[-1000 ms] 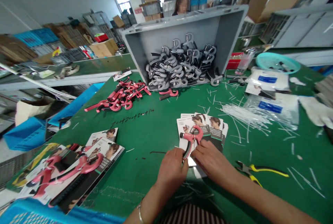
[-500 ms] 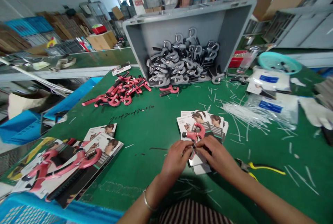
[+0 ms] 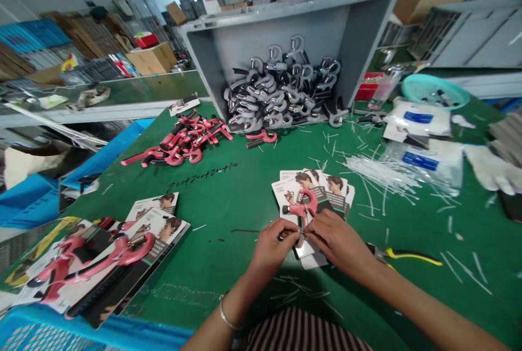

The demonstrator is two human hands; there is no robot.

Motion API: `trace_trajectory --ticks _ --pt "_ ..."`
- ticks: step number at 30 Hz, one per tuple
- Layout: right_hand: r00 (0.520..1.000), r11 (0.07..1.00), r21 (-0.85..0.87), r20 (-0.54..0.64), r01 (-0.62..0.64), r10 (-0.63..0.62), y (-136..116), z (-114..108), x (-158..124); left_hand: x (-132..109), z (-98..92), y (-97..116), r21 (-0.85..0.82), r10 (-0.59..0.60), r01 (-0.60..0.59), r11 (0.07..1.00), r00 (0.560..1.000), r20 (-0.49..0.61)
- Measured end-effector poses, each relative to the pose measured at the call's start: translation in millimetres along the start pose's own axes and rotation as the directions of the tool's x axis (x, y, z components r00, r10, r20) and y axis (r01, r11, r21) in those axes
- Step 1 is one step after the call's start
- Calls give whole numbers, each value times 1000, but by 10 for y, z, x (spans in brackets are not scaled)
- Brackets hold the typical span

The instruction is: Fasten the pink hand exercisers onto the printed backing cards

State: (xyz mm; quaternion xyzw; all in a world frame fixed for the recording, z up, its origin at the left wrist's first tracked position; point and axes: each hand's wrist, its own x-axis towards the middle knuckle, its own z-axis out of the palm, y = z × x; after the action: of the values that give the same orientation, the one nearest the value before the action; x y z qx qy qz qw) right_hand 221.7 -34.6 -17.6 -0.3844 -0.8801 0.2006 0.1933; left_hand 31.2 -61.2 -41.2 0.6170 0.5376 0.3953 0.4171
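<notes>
A pink pipe cutter (image 3: 309,202) with a black-lined handle lies on a printed card, on top of a fanned stack of cards (image 3: 335,183). Over its handle, the fingertips of my left hand (image 3: 274,245) and my right hand (image 3: 332,235) meet in a pinch. Whatever is between them is too small and covered to make out. Pliers with yellow and black handles (image 3: 411,256) rest just right of my right wrist. Thin white cable ties (image 3: 377,174) lie in a loose heap beyond my right hand.
A grey crate (image 3: 285,11) on its side holds many grey cutters. Pink cutters (image 3: 179,141) are piled left of it. Carded cutters (image 3: 122,250) lie at the left, near a blue basket (image 3: 93,334). Plastic bags (image 3: 420,117) and a turquoise basket (image 3: 436,90) stand right. Another person is behind the crate.
My fingertips have drawn closer together over the cutter's handle. The whole view has shifted slightly; the cutter and cards stay in place on the table.
</notes>
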Motion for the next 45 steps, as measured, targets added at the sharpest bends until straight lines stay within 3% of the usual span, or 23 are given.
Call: trace_trajectory --ticks 7,13,19,25,30,33,37,40,45 --pt "998 992 122 -61 16 -9 29 36 -63 -20 -52 43 150 92 -96 984 995 29" --pt "997 990 137 -78 20 -10 58 47 -70 -23 -116 115 163 121 -150 975 977 178" --pt "994 990 121 -95 73 -61 68 76 -45 -63 -88 117 418 159 -205 885 977 142" --pt "997 994 83 -36 66 -63 36 54 -76 -53 -122 214 254 80 -141 957 969 235" --pt "998 998 8 2 70 -70 14 61 -80 -80 -72 240 390 100 -135 911 989 107" --pt "999 999 32 -15 39 -38 34 81 -92 -98 -48 239 376 104 -103 921 994 17" --pt "996 988 155 -88 3 10 39 117 -109 -129 -19 174 312 133 -128 941 991 5" --pt "992 953 301 -123 44 -7 28 145 -80 -155 23 51 405 218 -198 893 976 -3" --pt "996 881 467 -76 82 -53 80 170 -32 -159 63 -146 569 300 -244 785 954 -5"
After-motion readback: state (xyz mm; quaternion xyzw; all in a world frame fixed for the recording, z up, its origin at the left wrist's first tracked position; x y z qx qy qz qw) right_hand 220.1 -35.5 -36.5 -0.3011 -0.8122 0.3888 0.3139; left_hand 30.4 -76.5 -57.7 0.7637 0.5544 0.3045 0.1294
